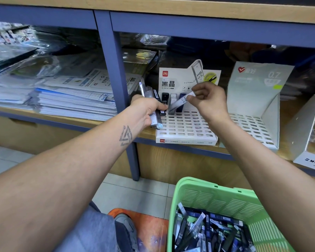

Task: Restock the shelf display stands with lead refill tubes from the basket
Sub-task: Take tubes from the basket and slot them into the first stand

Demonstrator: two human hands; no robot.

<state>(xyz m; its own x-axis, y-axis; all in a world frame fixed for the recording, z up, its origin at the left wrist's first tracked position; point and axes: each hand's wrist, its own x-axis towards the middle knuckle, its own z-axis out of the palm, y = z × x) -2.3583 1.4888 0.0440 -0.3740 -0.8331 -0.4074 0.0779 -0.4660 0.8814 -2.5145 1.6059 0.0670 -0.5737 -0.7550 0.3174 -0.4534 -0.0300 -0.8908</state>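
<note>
My left hand [147,110] grips a bundle of several lead refill tubes [150,96] that stick up past my fingers, just left of the white slotted display stand [186,126]. My right hand [208,99] pinches the top end of one white HB 0.5 tube [180,102], which slants down toward the stand's back row. Three tubes, black, white and blue [165,102], stand upright in that back row. The green basket [215,197] at bottom right holds many loose tubes.
A second white slotted stand marked 0.7 [255,113] sits to the right, with a clear-fronted box [311,131] beyond it. Stacks of plastic-wrapped stationery [65,93] fill the left bay behind a blue shelf post [119,84]. My knee and shoe are below.
</note>
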